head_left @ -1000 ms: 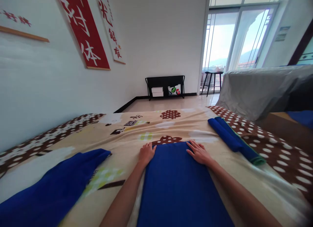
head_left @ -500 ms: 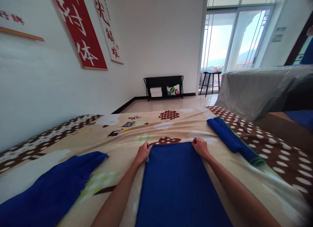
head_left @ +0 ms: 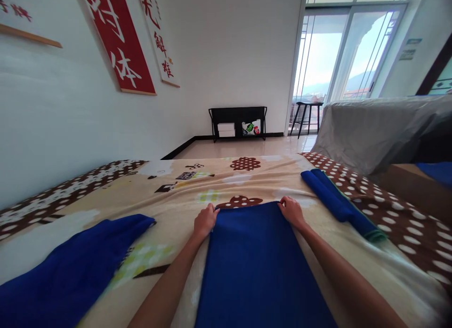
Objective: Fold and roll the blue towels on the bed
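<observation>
A long blue cloth [head_left: 256,267], perhaps a towel, lies flat in front of me and runs off the bottom of the view. My left hand [head_left: 205,221] pinches its far left corner, fingers closed on the edge. At the far right corner my right hand [head_left: 291,212] grips the same edge. Between the two hands the edge is stretched nearly straight. To the left spreads another blue cloth [head_left: 81,257], loosely laid. On the right lies a blue cloth rolled lengthwise [head_left: 328,196], with green edging.
Everything lies on a beige patterned blanket [head_left: 183,187] with brown polka-dot borders. Beyond are a low black rack [head_left: 238,116], a black stool [head_left: 307,112] by the sliding door, and a sheet-covered piece of furniture [head_left: 360,130] at right. A cardboard box [head_left: 406,184] stands beside the blanket.
The view has shifted slightly. Both hands keep their hold on the cloth's far corners; the right corner sits a little higher than before.
</observation>
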`<action>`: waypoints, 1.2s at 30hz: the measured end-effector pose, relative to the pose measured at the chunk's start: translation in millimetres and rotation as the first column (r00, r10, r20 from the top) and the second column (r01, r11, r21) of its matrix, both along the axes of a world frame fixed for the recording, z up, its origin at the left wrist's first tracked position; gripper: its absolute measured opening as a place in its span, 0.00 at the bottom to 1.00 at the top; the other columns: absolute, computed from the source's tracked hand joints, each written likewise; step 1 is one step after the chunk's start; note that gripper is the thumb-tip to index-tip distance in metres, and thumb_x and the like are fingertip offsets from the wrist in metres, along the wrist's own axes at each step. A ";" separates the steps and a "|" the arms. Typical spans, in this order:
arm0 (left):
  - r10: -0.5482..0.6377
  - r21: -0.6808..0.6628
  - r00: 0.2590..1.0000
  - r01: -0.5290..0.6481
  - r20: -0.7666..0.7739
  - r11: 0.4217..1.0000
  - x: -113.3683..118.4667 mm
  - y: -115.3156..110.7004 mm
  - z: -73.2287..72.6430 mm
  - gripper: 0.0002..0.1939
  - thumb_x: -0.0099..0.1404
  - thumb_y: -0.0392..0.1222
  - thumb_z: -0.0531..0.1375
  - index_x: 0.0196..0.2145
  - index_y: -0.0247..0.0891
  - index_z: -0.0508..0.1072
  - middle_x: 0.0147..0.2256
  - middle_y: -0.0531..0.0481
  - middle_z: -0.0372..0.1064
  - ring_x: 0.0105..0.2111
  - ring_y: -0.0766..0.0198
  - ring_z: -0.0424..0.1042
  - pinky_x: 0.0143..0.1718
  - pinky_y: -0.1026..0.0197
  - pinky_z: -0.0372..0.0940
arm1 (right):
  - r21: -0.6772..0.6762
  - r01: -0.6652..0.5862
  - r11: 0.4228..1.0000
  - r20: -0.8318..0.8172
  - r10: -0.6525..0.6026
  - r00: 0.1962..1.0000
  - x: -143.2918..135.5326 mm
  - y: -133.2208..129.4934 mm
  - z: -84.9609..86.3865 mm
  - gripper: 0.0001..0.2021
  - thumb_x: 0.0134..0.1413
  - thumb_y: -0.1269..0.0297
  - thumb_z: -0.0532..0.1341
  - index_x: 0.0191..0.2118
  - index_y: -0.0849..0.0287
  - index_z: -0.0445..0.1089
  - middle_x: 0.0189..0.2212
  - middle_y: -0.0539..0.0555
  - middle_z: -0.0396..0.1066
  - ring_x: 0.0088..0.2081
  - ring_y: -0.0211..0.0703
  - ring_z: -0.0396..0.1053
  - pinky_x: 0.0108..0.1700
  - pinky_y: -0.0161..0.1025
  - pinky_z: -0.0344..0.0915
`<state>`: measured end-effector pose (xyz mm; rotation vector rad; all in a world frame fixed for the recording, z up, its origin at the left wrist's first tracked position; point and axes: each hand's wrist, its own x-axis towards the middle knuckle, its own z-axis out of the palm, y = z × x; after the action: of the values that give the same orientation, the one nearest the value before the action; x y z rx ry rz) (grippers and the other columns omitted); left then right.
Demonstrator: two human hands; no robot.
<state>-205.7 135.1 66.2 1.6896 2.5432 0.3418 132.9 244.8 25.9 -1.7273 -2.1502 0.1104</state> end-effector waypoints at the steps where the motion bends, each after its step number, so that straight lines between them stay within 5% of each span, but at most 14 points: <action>1: 0.001 -0.004 1.000 -0.001 -0.015 1.000 -0.3 -0.6 -0.2 0.18 0.69 0.51 0.57 0.48 0.35 0.70 0.42 0.47 0.71 0.39 0.61 0.73 0.42 0.52 0.71 | -0.003 0.002 1.000 0.004 -0.002 1.000 -1.1 -0.2 0.3 0.15 0.64 0.57 0.59 0.51 0.60 0.68 0.49 0.56 0.69 0.46 0.44 0.70 0.48 0.48 0.69; 9: -0.067 0.040 0.986 0.074 -0.152 0.996 11.4 -13.7 3.3 0.19 0.69 0.50 0.57 0.52 0.36 0.68 0.48 0.44 0.69 0.46 0.56 0.71 0.49 0.45 0.67 | 0.041 -0.025 0.999 0.047 0.023 0.999 -9.6 -21.3 14.8 0.17 0.63 0.56 0.59 0.53 0.59 0.67 0.53 0.58 0.66 0.51 0.47 0.67 0.53 0.53 0.66; 13: -0.270 0.095 0.942 0.293 -0.201 0.951 43.9 -15.9 3.5 0.22 0.72 0.46 0.51 0.61 0.38 0.61 0.61 0.39 0.59 0.61 0.52 0.58 0.62 0.45 0.53 | 0.064 -0.268 0.961 0.076 0.264 0.962 -38.4 -45.2 20.5 0.22 0.66 0.54 0.54 0.62 0.54 0.60 0.63 0.58 0.58 0.62 0.49 0.57 0.63 0.53 0.53; 17: -0.494 0.031 0.854 0.505 -0.166 0.863 64.2 -18.0 -9.8 0.26 0.72 0.52 0.47 0.66 0.46 0.55 0.67 0.50 0.51 0.67 0.60 0.49 0.64 0.56 0.48 | -0.019 -0.475 0.880 0.089 0.475 0.876 -58.1 -63.9 11.7 0.27 0.66 0.45 0.49 0.67 0.46 0.54 0.67 0.51 0.52 0.67 0.44 0.49 0.65 0.47 0.48; 20: -0.485 0.002 0.863 0.490 -0.145 0.872 47.3 -26.4 -16.4 0.29 0.72 0.56 0.45 0.66 0.47 0.53 0.68 0.51 0.48 0.67 0.58 0.48 0.66 0.50 0.46 | -0.056 -0.432 0.900 0.081 0.435 0.897 -34.8 -61.7 6.5 0.29 0.67 0.44 0.45 0.68 0.49 0.52 0.68 0.53 0.48 0.68 0.46 0.46 0.67 0.52 0.44; 24: -0.387 0.000 0.909 0.392 -0.154 0.920 27.0 -44.7 -8.4 0.27 0.72 0.51 0.46 0.65 0.40 0.56 0.67 0.39 0.49 0.67 0.48 0.49 0.65 0.35 0.40 | -0.075 -0.312 0.947 0.074 0.317 0.945 8.9 -62.1 9.2 0.29 0.68 0.47 0.43 0.69 0.53 0.50 0.69 0.57 0.44 0.69 0.49 0.42 0.67 0.57 0.38; 28: -0.492 -0.004 0.854 0.499 -0.168 0.867 61.6 -83.8 2.2 0.26 0.73 0.43 0.44 0.66 0.40 0.54 0.68 0.42 0.44 0.68 0.52 0.44 0.67 0.38 0.35 | -0.083 -0.347 0.934 0.067 0.353 0.933 12.4 -113.6 16.2 0.30 0.68 0.48 0.45 0.70 0.54 0.47 0.70 0.56 0.37 0.70 0.49 0.36 0.68 0.56 0.36; 31: -0.690 -0.045 0.709 0.692 -0.148 0.721 90.0 -133.9 -0.8 0.29 0.72 0.49 0.47 0.68 0.50 0.47 0.68 0.52 0.45 0.68 0.58 0.47 0.66 0.47 0.46 | -0.123 -0.569 0.813 0.013 0.575 0.818 12.9 -180.2 19.9 0.30 0.66 0.47 0.50 0.70 0.44 0.44 0.70 0.48 0.41 0.69 0.46 0.41 0.69 0.51 0.44; 33: -0.734 -0.043 0.650 0.742 -0.197 0.669 89.5 -171.9 -7.7 0.32 0.72 0.51 0.48 0.69 0.49 0.40 0.68 0.52 0.45 0.67 0.57 0.50 0.64 0.48 0.52 | -0.118 -0.675 0.728 -0.024 0.677 0.735 27.1 -220.9 20.6 0.31 0.65 0.49 0.53 0.69 0.39 0.41 0.69 0.45 0.42 0.69 0.47 0.45 0.68 0.52 0.47; 36: -0.662 0.025 0.653 0.719 -0.367 0.695 61.4 -224.9 -19.2 0.34 0.70 0.48 0.51 0.69 0.46 0.41 0.66 0.52 0.52 0.64 0.58 0.57 0.59 0.52 0.60 | -0.064 -0.695 0.716 0.009 0.696 0.718 67.1 -259.8 18.8 0.33 0.64 0.56 0.55 0.69 0.37 0.38 0.67 0.44 0.47 0.65 0.46 0.53 0.65 0.49 0.56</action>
<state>-144.2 -89.9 47.0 2.8249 1.8129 0.2216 199.9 -15.0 44.7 -0.8358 -2.7328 0.3452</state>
